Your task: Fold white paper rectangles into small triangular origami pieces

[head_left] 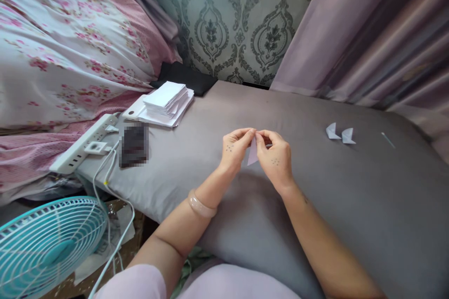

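The left hand (235, 148) and the right hand (275, 156) are close together over the grey cloth-covered worktop (368, 196); both are pinched narrow, holding between them one small folded paper (253, 153), whose pointed part hangs downward; two white folded paper pieces (348, 136) stand at the right; the white paper stack (166, 103) lies farther back, at the left.

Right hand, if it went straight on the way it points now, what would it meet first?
Beyond the pale paper it pinches, probably the left hand: the right hand points forward and leftward, toward it. This single view leaves unclear whether the two hands already touch.
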The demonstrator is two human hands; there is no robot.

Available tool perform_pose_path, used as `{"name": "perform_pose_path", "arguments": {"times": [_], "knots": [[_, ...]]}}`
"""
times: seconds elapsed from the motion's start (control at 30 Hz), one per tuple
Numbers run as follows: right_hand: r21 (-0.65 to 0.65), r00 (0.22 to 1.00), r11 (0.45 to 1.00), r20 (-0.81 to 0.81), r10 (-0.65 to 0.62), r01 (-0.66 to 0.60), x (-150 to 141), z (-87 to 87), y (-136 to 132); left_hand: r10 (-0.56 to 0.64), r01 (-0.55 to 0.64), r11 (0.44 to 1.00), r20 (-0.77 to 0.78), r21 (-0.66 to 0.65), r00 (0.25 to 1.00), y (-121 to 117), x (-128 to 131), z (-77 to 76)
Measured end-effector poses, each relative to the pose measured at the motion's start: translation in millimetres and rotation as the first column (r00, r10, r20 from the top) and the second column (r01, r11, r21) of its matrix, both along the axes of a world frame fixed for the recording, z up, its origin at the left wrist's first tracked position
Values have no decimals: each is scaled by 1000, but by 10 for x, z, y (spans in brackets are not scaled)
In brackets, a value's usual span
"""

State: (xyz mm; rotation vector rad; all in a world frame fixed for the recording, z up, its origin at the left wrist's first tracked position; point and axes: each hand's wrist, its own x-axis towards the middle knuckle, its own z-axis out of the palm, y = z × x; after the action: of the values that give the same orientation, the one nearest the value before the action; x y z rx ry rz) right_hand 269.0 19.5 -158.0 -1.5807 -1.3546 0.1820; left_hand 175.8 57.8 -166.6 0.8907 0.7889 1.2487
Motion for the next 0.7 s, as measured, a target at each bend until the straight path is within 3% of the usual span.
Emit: {"name": "perform_pose_path", "arguments": {"times": [0.17, 0.33, 0.43, 0.57, 0.7], "knots": [[-88, 1000, 996, -12, 5, -6, 11, 23, -7, -23, 23, 1000, 25, 21, 999, -4, -4, 29], [-217, 995, 971, -30, 92, -96, 142, 85, 2, 12, -13, 999, 20, 50, 1000, 57, -72, 40], [-175, 970, 972, -215, 116, -155, 220, 123, 31, 14, -16, 997, 27, 76, 1000, 86, -114, 58], [-98, 834, 957, -519, 187, -275, 194, 136, 50, -52, 47, 993, 44, 105, 998, 68, -110, 68], [-54, 780, 965, -601, 173, -256, 121, 119, 41, -89, 83, 990, 45, 112, 995, 53, -90, 59]]}}
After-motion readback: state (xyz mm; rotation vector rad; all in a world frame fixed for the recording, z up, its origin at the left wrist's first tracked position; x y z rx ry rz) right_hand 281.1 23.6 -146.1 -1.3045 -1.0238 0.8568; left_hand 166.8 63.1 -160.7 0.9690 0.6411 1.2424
